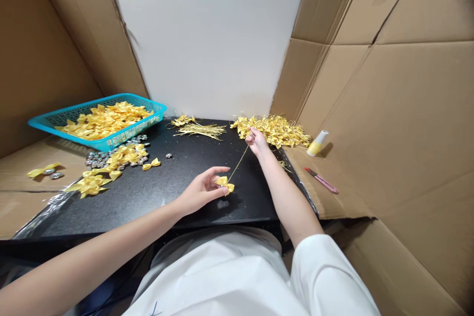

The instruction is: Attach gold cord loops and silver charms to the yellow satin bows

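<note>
Near the front of the black tabletop, my left hand (207, 186) pinches a yellow ribbon bow (226, 183) between thumb and fingers. From the bow a thin gold cord (239, 164) runs taut, up and to the right. The cord's far end is gripped by my right hand (256, 140), its fingers closed. Just behind that hand lies a heap of finished-looking yellow bows with gold cord loops (281, 130). What sits behind the bow in my left palm is partly hidden.
A turquoise basket (111, 143) of yellow bows stands at the left, with silver beads (97, 159) and loose bows (126, 154) before it. Gold cord lengths (203, 130) lie at the back. On cardboard at right are a thread cone (317, 143) and a pink cutter (326, 183). Cardboard walls (414, 108) flank the table.
</note>
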Action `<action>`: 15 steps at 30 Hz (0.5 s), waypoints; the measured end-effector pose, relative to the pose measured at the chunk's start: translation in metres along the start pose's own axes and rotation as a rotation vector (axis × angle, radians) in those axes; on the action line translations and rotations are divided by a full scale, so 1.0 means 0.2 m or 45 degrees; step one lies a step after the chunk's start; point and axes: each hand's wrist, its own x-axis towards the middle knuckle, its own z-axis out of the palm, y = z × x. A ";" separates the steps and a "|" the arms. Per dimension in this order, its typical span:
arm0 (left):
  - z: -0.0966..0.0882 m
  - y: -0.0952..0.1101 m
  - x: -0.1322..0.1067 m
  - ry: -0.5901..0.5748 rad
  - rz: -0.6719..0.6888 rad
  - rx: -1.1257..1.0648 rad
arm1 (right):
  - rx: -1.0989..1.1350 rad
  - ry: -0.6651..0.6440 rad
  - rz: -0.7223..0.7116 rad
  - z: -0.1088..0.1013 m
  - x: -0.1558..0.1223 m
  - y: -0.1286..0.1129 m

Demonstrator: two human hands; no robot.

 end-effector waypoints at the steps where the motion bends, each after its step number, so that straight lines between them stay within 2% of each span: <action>1: 0.00 0.00 0.00 -0.005 -0.012 -0.008 | -0.001 0.006 -0.002 0.00 0.00 0.00; 7: -0.01 0.00 0.01 0.042 -0.044 -0.027 | -0.008 0.060 -0.026 0.00 0.01 -0.01; 12: -0.01 -0.01 0.00 0.117 0.056 0.060 | -0.029 0.105 -0.048 0.01 0.02 -0.03; 15: -0.01 0.00 -0.01 0.125 0.110 0.212 | -0.046 0.117 -0.064 0.03 0.03 -0.04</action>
